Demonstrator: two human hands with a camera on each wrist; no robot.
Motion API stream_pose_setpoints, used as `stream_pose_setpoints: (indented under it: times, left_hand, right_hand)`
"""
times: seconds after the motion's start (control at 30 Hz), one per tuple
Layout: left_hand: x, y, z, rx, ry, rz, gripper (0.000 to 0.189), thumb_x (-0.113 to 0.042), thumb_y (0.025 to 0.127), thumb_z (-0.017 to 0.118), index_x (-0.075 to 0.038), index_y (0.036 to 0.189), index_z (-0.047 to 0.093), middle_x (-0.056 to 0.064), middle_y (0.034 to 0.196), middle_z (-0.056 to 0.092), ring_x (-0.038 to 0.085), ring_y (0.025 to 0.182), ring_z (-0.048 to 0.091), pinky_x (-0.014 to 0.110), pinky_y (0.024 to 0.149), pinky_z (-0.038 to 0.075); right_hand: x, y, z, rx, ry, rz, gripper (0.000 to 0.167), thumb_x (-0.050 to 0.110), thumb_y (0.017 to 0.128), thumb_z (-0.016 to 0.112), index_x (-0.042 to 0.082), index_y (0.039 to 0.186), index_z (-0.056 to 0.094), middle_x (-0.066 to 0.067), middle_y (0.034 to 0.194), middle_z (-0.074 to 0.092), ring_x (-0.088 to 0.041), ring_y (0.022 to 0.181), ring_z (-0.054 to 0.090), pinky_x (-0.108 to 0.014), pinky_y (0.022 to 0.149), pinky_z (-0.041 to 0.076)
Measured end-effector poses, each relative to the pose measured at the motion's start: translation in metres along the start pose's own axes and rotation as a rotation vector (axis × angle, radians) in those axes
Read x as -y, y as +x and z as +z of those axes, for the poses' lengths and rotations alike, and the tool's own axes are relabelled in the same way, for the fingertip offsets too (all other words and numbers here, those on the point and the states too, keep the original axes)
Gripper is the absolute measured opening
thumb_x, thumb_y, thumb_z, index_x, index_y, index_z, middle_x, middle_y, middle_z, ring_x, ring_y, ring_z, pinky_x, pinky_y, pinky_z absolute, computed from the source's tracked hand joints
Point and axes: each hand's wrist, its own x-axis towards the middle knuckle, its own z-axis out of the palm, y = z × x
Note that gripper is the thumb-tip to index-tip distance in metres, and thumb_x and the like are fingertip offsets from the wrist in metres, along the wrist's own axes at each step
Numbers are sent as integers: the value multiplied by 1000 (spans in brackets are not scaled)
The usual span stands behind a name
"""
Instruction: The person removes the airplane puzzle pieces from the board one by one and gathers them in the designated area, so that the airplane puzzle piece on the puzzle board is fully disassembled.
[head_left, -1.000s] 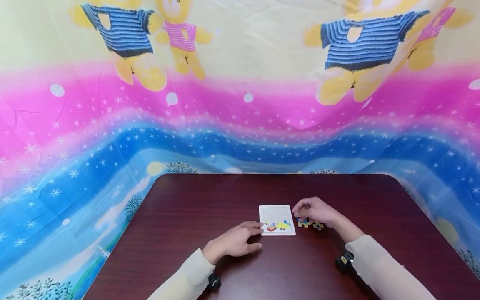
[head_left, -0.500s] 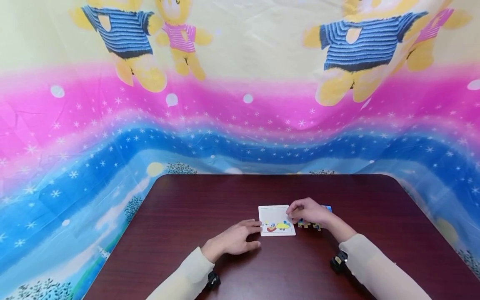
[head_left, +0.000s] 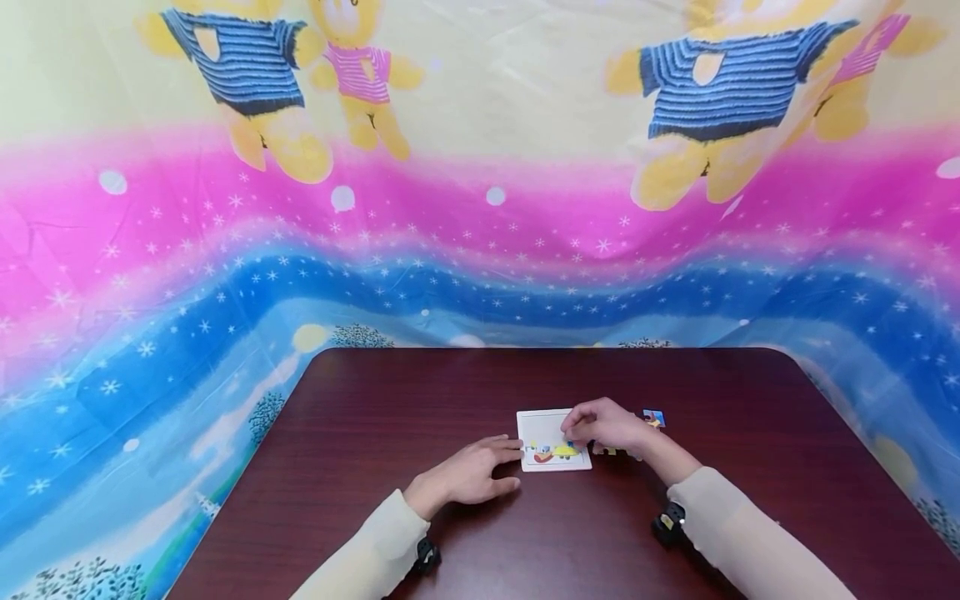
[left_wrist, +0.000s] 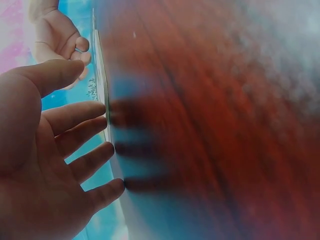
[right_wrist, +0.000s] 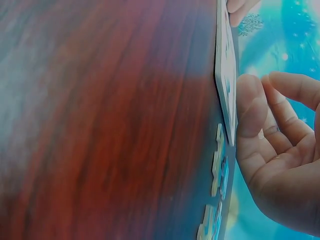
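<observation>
A white square puzzle tray (head_left: 538, 426) lies on the table, its near strip filled with joined puzzle pieces (head_left: 551, 454) in yellow, red and blue. My left hand (head_left: 474, 473) rests its spread, straight fingertips at the tray's left edge. Over the tray's right side, my right hand (head_left: 609, 427) pinches thumb and fingertips together on a small puzzle piece, mostly hidden by the fingers. Seen from the right wrist, the right fingertips stand close above the tray (right_wrist: 226, 75). Loose puzzle pieces (right_wrist: 218, 165) lie just right of the tray, partly covered by my right hand in the head view.
A blue-topped loose piece (head_left: 654, 417) lies beyond my right wrist. The dark red wooden table (head_left: 420, 392) has rounded far corners. Behind it hangs a printed cloth (head_left: 480, 242) with bears and snowflakes.
My right hand has moved left from the loose pieces to over the tray, uncovering the blue-topped piece behind it. My left hand has stayed at the tray's left edge.
</observation>
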Motion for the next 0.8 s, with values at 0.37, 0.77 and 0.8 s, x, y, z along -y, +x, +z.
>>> stream_pose_setpoints:
  times: [0.37, 0.77, 0.8]
  left_hand:
    - [0, 0, -1, 12, -14, -16, 49, -36, 99, 59, -13, 142, 57, 0, 154, 49, 25, 147, 40, 35, 120, 35]
    - [0, -1, -2, 18, -19, 3, 48, -34, 99, 58, -12, 142, 57, 1, 153, 49, 26, 146, 41, 37, 119, 37]
    - [1, 0, -2, 19, -20, 2, 48, -34, 99, 58, -12, 142, 57, 1, 154, 49, 26, 146, 41, 37, 119, 36]
  right_hand:
    - [9, 5, 12, 18, 37, -15, 22, 15, 91, 70, -1, 107, 71, -13, 90, 72, -17, 75, 65, -30, 56, 52]
    - [16, 12, 20, 42, 20, -13, 20, 16, 93, 68, 2, 107, 72, -13, 91, 73, -21, 76, 67, -32, 55, 52]
    - [16, 12, 21, 47, 19, -14, 20, 16, 93, 68, 2, 107, 72, -13, 91, 73, -21, 76, 67, -32, 55, 52]
